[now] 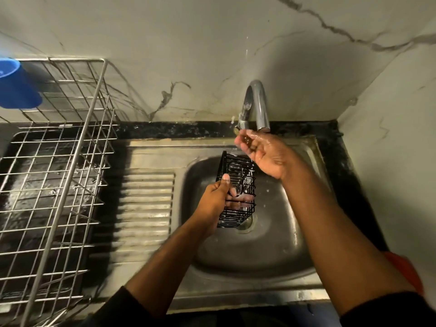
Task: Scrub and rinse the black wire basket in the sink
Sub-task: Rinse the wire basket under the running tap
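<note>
My left hand [218, 197] grips the black wire basket [243, 185] by its left side and holds it upright over the steel sink bowl [271, 244]. Soap suds cling to the basket's wires. My right hand [262, 154] is wet, cupped with fingers curled, right under the spout of the chrome tap [257, 105] and just above the basket's top. Nothing is held in it. Water drops fly near the spout.
A ribbed steel draining board [146, 204] lies left of the bowl. A large silver wire dish rack [59, 161] stands on the black counter at the left, with a blue cup [16, 86] at its far corner. Marble walls close the back and right.
</note>
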A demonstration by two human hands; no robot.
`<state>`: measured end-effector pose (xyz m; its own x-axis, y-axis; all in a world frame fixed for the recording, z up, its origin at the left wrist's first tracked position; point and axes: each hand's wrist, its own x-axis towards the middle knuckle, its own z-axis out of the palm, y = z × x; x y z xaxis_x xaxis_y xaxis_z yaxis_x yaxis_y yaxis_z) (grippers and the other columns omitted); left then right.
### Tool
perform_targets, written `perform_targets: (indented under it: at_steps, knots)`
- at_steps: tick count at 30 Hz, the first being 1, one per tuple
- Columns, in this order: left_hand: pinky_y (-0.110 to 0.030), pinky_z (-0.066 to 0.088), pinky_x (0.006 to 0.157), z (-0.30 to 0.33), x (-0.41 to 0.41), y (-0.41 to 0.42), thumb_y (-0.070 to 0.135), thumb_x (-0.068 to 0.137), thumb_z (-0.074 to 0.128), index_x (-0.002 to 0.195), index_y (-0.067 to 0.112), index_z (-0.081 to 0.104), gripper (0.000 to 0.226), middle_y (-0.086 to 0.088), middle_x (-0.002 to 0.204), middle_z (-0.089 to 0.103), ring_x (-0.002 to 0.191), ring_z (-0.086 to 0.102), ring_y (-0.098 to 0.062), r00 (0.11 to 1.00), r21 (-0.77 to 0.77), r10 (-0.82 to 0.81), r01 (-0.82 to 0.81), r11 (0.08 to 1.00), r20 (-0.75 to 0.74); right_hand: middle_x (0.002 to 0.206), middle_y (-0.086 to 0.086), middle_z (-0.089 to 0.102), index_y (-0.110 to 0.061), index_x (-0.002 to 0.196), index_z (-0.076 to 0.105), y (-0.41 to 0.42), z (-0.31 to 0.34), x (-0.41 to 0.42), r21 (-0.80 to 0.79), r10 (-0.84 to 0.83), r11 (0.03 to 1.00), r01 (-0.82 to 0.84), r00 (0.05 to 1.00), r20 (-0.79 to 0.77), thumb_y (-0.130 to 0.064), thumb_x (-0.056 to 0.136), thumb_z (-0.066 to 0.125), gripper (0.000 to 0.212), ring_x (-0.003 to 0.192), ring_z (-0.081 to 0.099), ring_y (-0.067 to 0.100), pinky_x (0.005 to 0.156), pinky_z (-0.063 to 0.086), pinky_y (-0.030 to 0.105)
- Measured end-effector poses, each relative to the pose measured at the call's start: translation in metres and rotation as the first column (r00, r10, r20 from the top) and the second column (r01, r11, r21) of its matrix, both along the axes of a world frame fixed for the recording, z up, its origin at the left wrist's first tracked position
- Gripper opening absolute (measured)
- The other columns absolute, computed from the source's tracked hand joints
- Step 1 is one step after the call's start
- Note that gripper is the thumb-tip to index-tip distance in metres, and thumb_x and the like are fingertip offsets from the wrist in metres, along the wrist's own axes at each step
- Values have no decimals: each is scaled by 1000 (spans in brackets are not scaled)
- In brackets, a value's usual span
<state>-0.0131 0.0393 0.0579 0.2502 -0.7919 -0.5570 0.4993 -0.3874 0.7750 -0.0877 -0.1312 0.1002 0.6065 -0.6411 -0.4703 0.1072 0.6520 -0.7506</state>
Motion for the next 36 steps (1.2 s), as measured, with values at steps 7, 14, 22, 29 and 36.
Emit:
perform_targets:
  at_steps: [7, 14, 22, 29, 36]
  knots:
    - [-31, 58, 51, -5, 2, -11, 45, 108, 37, 73, 11, 48, 50, -25, 78, 75, 53, 70, -27, 999, 11, 34, -34, 999, 38, 69, 4, 69, -7, 84, 64, 1, 1, -5, 152, -155, 976, 158, 987, -31, -13, 103, 46, 26, 66, 68, 13, 63, 58, 22]
    - [-39, 61, 69, -2, -6, -12, 47, 108, 32, 128, 3, 61, 56, -34, 93, 73, 79, 70, -37, 996, -3, -61, 62, 998, 61, 63, 2, 50, -15, 66, 51, 0, -5, 12, 354, -220, 914, 197, 975, 24, -12, 94, 45, 28, 55, 46, 11, 48, 38, 19]
    - [-43, 64, 61, 4, -4, -10, 36, 111, 34, 115, -1, 56, 43, -24, 88, 77, 75, 75, -34, 993, 29, -20, 16, 999, 117, 75, 4, 58, -10, 86, 61, 18, 6, 5, 6, -61, 998, 62, 994, -89, -13, 102, 42, 25, 63, 54, 12, 52, 46, 19]
    - [-41, 64, 61, 9, 3, -14, 33, 112, 33, 99, 4, 53, 38, -10, 74, 77, 70, 76, -32, 991, -36, 47, -42, 998, 126, 87, 10, 68, -4, 101, 65, 44, -7, -11, -227, -79, 972, 60, 994, -77, -15, 105, 41, 27, 78, 67, 17, 69, 56, 25]
    - [-45, 63, 58, 9, 0, -8, 43, 110, 33, 88, 7, 52, 46, -29, 83, 75, 69, 75, -38, 996, 3, 74, -75, 997, 43, 90, 14, 71, 3, 107, 63, 13, 1, -4, -224, -142, 968, 112, 982, -125, -13, 105, 40, 29, 82, 70, 20, 71, 58, 25]
